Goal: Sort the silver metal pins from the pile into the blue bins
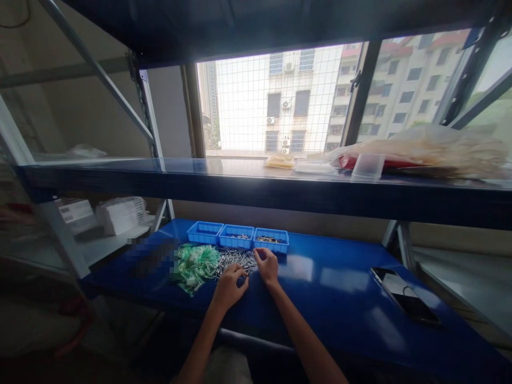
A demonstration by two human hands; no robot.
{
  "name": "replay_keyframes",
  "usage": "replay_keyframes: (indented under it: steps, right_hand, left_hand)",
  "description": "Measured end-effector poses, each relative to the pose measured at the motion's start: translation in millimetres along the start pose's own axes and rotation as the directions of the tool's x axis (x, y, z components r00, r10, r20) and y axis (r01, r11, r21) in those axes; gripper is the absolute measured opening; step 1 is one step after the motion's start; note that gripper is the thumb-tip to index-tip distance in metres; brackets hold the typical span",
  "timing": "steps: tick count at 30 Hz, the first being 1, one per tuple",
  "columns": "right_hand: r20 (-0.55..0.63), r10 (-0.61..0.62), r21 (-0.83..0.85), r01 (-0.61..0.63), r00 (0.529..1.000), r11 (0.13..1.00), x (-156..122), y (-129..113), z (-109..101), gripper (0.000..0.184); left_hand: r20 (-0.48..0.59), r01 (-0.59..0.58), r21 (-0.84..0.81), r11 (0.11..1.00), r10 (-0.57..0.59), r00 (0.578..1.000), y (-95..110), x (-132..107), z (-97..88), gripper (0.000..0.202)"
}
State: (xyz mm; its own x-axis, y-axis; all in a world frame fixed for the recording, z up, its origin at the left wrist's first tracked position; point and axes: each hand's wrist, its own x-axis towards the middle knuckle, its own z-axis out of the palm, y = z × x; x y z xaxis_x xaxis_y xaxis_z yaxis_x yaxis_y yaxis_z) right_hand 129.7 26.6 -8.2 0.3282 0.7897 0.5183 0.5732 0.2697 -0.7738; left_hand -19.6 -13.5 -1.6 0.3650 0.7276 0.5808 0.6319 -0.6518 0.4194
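Note:
A loose pile of small metal screws or nails (236, 257) lies on the blue shelf, too small to tell which. My left hand (230, 287) is at the pile's near edge, thumb and forefinger curled together in a pinch. Just right of the pile, below the bins, my right hand (268, 266) also has its thumb and fingertips drawn together. What either hand pinches, if anything, cannot be made out. Behind the pile stand a left blue bin (205, 225), a middle bin (236, 246) with some metal pieces, and a right bin (272, 247) with more, some looking brassy.
A green plastic bag (196, 266) with small pieces lies left of the pile. On the right is a phone (404, 296). An upper blue shelf (248, 186) crosses above the hands, carrying a clear plastic cup (368, 167) and plastic bags (432, 152). Metal posts stand at both sides.

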Motion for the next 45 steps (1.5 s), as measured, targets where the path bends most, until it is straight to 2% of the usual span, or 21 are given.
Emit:
replay_keyframes:
  steps: [4, 10, 14, 18, 21, 23, 26, 29, 31, 32, 34, 35, 36, 37, 40, 42, 45]
  right_hand:
    - [0.017, -0.014, -0.048, 0.015, 1.000, 0.999, -2.1, 0.8, 0.9, 0.031]
    - [0.054, -0.043, -0.087, 0.048, 0.998, 0.995, -2.2, -1.4, 0.7, 0.029]
    - [-0.031, -0.014, -0.105, 0.011, 0.999, 0.994, -1.3, -0.9, 0.4, 0.034]
    - [-0.100, 0.096, -0.003, -0.097, 0.990, 0.995, 1.9, 3.5, -0.2, 0.038]
    - [-0.094, 0.189, 0.087, -0.181, 0.977, 0.980, 3.4, 5.4, -2.1, 0.039]
    - [-0.073, 0.199, 0.088, -0.193, 0.977, 0.977, 3.0, 4.7, -3.2, 0.038]
    - [-0.039, 0.144, 0.026, -0.143, 0.989, 0.989, 1.3, 1.2, -3.2, 0.034]
    - [-0.031, 0.084, -0.053, -0.086, 0.996, 0.995, 0.5, -2.5, -0.4, 0.032]
    - [-0.004, 0.048, -0.104, -0.048, 0.999, 0.993, 1.3, -3.9, 2.3, 0.030]
    - [0.019, 0.034, -0.126, -0.031, 0.999, 0.991, 1.9, -4.3, 3.4, 0.029]
    - [0.068, 0.022, -0.151, -0.011, 0.997, 0.988, 3.3, -4.4, 4.7, 0.028]
    - [0.081, 0.025, -0.153, -0.012, 0.996, 0.988, 3.9, -4.3, 4.8, 0.027]
    - [0.086, 0.033, -0.150, -0.020, 0.996, 0.989, 4.4, -4.1, 4.5, 0.028]
    - [0.087, 0.045, -0.144, -0.032, 0.995, 0.989, 4.7, -4.0, 3.9, 0.029]
    - [0.099, 0.062, -0.132, -0.049, 0.993, 0.990, 4.9, -3.9, 1.9, 0.031]
    - [0.112, 0.052, -0.133, -0.037, 0.992, 0.990, 4.8, -3.6, 1.4, 0.031]
    - [0.101, 0.037, -0.129, -0.024, 0.994, 0.991, 5.5, -1.3, 2.2, 0.033]
  left_hand:
    - [0.062, 0.009, -0.008, 1.000, -0.009, 0.998, 1.8, -1.1, -3.6, 0.013]
    - [0.006, 0.038, -0.012, 0.999, -0.038, 0.999, 4.5, -0.9, -5.0, 0.014]
    - [0.000, 0.034, -0.005, 0.999, -0.034, 0.999, 3.1, -1.0, -4.9, 0.015]
    - [-0.012, 0.029, 0.019, 0.999, -0.029, 1.000, 4.4, -1.0, -4.8, 0.016]
    - [-0.003, -0.019, 0.033, 0.999, 0.019, 1.000, 7.7, 0.6, -3.6, 0.015]
    - [0.041, -0.083, 0.006, 0.997, 0.083, 0.996, 8.9, 1.8, -3.8, 0.015]
    - [0.044, -0.131, -0.035, 0.991, 0.132, 0.990, 8.8, 2.7, -5.6, 0.013]
    - [0.000, -0.176, 0.029, 0.984, 0.176, 0.984, 8.6, 4.3, -2.8, 0.012]
    - [0.032, -0.317, 0.125, 0.940, 0.316, 0.948, 9.3, 7.4, 4.7, 0.009]
    - [0.058, -0.423, 0.166, 0.891, 0.420, 0.906, 9.9, 9.7, 9.9, 0.007]
    - [0.050, -0.621, 0.199, 0.758, 0.625, 0.779, 11.0, 15.3, 20.7, 0.007]
    - [0.015, -0.660, 0.208, 0.722, 0.672, 0.740, 11.4, 18.4, 25.3, 0.007]
    - [-0.024, -0.672, 0.208, 0.711, 0.691, 0.723, 11.5, 21.2, 28.9, 0.007]
    - [-0.073, -0.661, 0.204, 0.722, 0.684, 0.726, 11.3, 23.9, 31.2, 0.006]
    - [-0.175, -0.572, 0.159, 0.805, 0.593, 0.786, 9.7, 29.2, 31.3, 0.007]
    - [-0.178, -0.540, 0.114, 0.834, 0.552, 0.815, 8.6, 30.2, 28.6, 0.007]
    - [-0.156, -0.526, 0.070, 0.848, 0.530, 0.834, 8.5, 28.9, 24.5, 0.007]
